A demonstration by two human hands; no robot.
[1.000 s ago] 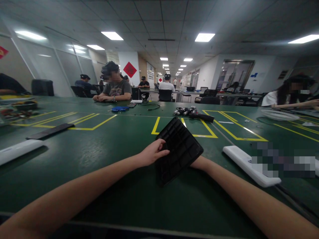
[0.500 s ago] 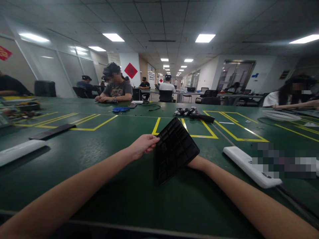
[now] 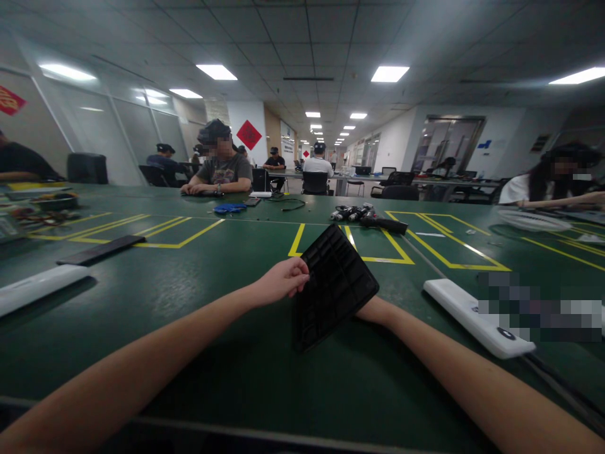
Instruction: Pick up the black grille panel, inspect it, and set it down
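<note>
Evidently steadying it, the left hand (image 3: 283, 280) pinched the left edge of a black compartment tray (image 3: 338, 287), thumb and fingertips closed on the rim. The right hand (image 3: 372, 309) reached behind the tray's right side, and only its heel and wrist showed. It seemed to prop the tray from the back, though I could not tell whether its fingers were closed on it.

The tray stood tilted up between the two hands, ribbed face toward the wearer, probably so the face could be looked over. Its lower corner sat low over the green table (image 3: 212, 366); contact could not be made out.

Just right of the right forearm lay a white flat device (image 3: 472, 315). Beyond the tray were yellow tape outlines (image 3: 378, 257), and farther off a black tool with connectors (image 3: 366, 215). Well to the left lay a black strip (image 3: 97, 250) and a white bar (image 3: 38, 287). A seated co-worker (image 3: 222, 170) leaned on the far edge.
</note>
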